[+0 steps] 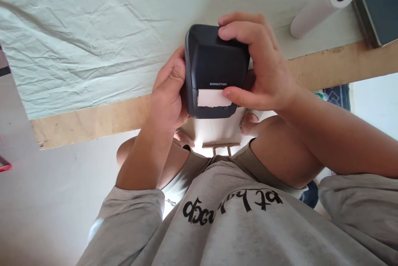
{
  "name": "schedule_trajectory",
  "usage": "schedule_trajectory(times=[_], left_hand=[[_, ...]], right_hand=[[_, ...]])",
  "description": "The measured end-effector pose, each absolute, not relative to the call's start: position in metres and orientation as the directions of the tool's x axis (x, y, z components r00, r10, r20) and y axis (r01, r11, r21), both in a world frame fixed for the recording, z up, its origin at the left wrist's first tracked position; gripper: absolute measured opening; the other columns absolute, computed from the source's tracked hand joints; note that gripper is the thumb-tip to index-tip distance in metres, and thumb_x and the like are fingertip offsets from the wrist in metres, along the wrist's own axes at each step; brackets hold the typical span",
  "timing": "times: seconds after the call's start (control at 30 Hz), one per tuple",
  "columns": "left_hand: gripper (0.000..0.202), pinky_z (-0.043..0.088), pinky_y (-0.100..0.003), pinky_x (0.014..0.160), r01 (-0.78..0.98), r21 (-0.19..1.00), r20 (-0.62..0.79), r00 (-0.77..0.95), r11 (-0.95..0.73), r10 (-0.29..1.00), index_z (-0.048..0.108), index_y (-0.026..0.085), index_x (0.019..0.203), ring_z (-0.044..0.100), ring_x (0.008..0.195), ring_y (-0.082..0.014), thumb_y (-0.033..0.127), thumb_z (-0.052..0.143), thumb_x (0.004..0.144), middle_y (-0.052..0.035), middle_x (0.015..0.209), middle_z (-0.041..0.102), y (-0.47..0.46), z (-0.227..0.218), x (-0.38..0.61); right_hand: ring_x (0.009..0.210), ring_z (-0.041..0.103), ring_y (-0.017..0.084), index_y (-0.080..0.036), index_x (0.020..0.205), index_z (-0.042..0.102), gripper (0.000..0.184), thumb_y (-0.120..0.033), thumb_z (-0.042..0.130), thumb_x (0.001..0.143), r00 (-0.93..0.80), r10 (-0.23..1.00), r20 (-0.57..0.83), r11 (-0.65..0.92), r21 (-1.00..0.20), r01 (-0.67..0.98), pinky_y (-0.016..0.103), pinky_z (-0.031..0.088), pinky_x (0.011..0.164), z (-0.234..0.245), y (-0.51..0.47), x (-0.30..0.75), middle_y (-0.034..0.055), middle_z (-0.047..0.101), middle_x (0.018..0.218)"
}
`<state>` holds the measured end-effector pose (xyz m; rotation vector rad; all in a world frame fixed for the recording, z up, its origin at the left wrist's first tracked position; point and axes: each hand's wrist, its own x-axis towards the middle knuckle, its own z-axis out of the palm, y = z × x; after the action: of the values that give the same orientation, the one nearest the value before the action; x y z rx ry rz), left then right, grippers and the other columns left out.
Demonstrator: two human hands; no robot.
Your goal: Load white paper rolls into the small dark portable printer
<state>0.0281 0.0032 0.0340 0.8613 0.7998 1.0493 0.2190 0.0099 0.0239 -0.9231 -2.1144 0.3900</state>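
A black label printer marked NIIMBOT is held up in front of me, near the table's front edge. From its slot sticks a short strip of white paper with a torn-looking lower edge. My left hand grips the printer's left side, thumb along the edge and the other fingers hidden behind. My right hand wraps the right side, with fingertips on the top right corner. The right thumb presses at the right end of the paper strip.
A cloth-covered table with a bare wooden front edge lies ahead. At the upper right stands a white cylindrical object with a dark hole, beside a dark flat object. My legs are below the edge.
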Motion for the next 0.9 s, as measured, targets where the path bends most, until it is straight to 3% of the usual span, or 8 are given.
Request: schedule_trajectory(times=[0.2, 0.33, 0.4, 0.5, 0.57, 0.67, 0.77, 0.9], left_hand=[[0.032, 0.05, -0.032, 0.075, -0.421, 0.884, -0.112, 0.234, 0.205, 0.966, 0.064, 0.023, 0.078, 0.062, 0.091, -0.0218, 0.046, 0.05, 0.095, -0.0036, 0.073, 0.06, 0.002, 0.036, 0.036], [0.039, 0.053, -0.036, 0.085, -0.454, 0.85, -0.171, 0.238, 0.266, 0.956, 0.066, 0.025, 0.088, 0.063, 0.108, -0.0266, 0.059, 0.048, 0.092, -0.0047, 0.095, 0.07, -0.002, 0.041, 0.046], [0.025, 0.054, -0.035, 0.082, -0.435, 0.864, -0.18, 0.207, 0.255, 0.962, 0.067, 0.025, 0.093, 0.065, 0.109, -0.0261, 0.049, 0.058, 0.09, -0.004, 0.095, 0.07, -0.005, 0.042, 0.047], [0.021, 0.055, -0.031, 0.079, -0.362, 0.893, -0.175, 0.267, 0.267, 0.948, 0.066, 0.026, 0.105, 0.066, 0.111, -0.0251, 0.038, 0.067, 0.087, -0.0034, 0.095, 0.07, -0.004, 0.041, 0.041], [0.026, 0.057, -0.032, 0.083, -0.345, 0.899, -0.154, 0.329, 0.27, 0.932, 0.066, 0.025, 0.109, 0.065, 0.113, -0.0251, 0.041, 0.065, 0.089, -0.0039, 0.099, 0.07, -0.002, 0.038, 0.035], [0.027, 0.056, -0.035, 0.091, -0.341, 0.908, -0.112, 0.363, 0.244, 0.925, 0.067, 0.022, 0.108, 0.063, 0.118, -0.0256, 0.042, 0.061, 0.092, -0.0043, 0.102, 0.071, 0.002, 0.034, 0.03], [0.029, 0.054, -0.041, 0.099, -0.337, 0.915, -0.081, 0.388, 0.223, 0.918, 0.068, 0.025, 0.108, 0.057, 0.128, -0.0284, 0.047, 0.059, 0.092, -0.0043, 0.103, 0.072, 0.004, 0.031, 0.028], [0.031, 0.053, -0.042, 0.099, -0.36, 0.906, -0.057, 0.413, 0.221, 0.909, 0.068, 0.027, 0.111, 0.05, 0.134, -0.0312, 0.048, 0.063, 0.089, -0.005, 0.108, 0.071, 0.003, 0.029, 0.03]], right_hand=[[0.132, 0.049, 0.022, -0.026, 0.129, 0.041, 0.059, -0.059, 0.058, 0.084, -0.417, 0.738, 0.531, 0.672, -0.519, 0.528, 0.042, 0.048, 0.111, 0.03, 0.007, 0.22, 0.0078, 0.054, 0.133], [0.112, 0.056, 0.022, -0.024, 0.119, 0.053, 0.059, -0.067, 0.058, 0.08, -0.295, 0.717, 0.632, 0.647, -0.447, 0.618, 0.04, 0.055, 0.091, 0.039, 0.002, 0.223, 0.0056, 0.058, 0.112], [0.085, 0.057, 0.014, -0.022, 0.11, 0.056, 0.045, -0.059, 0.059, 0.084, -0.175, 0.737, 0.653, 0.594, -0.502, 0.628, 0.032, 0.052, 0.073, 0.045, -0.001, 0.223, 0.0022, 0.058, 0.093], [0.056, 0.039, 0.001, -0.021, 0.096, 0.055, 0.021, -0.04, 0.06, 0.09, 0.009, 0.763, 0.647, 0.526, -0.628, 0.573, 0.024, 0.034, 0.055, 0.05, -0.001, 0.22, -0.0037, 0.056, 0.086], [0.054, 0.041, -0.002, -0.02, 0.091, 0.052, 0.014, -0.032, 0.06, 0.091, 0.077, 0.749, 0.658, 0.541, -0.676, 0.5, 0.022, 0.032, 0.052, 0.05, 0.002, 0.216, -0.0048, 0.056, 0.091], [0.064, 0.058, 0.002, -0.021, 0.092, 0.046, 0.013, -0.025, 0.059, 0.091, 0.139, 0.676, 0.724, 0.624, -0.662, 0.416, 0.02, 0.044, 0.055, 0.047, 0.008, 0.212, -0.0057, 0.056, 0.086], [0.073, 0.063, 0.007, -0.021, 0.089, 0.046, 0.006, -0.023, 0.051, 0.092, 0.103, 0.696, 0.71, 0.564, -0.63, 0.533, 0.022, 0.047, 0.057, 0.046, 0.009, 0.21, -0.0036, 0.059, 0.081], [0.059, 0.05, 0.007, -0.02, 0.086, 0.06, 0.003, -0.021, 0.058, 0.084, -0.099, 0.814, 0.572, 0.458, -0.529, 0.714, 0.027, 0.04, 0.057, 0.052, 0.002, 0.21, -0.0017, 0.066, 0.084]])
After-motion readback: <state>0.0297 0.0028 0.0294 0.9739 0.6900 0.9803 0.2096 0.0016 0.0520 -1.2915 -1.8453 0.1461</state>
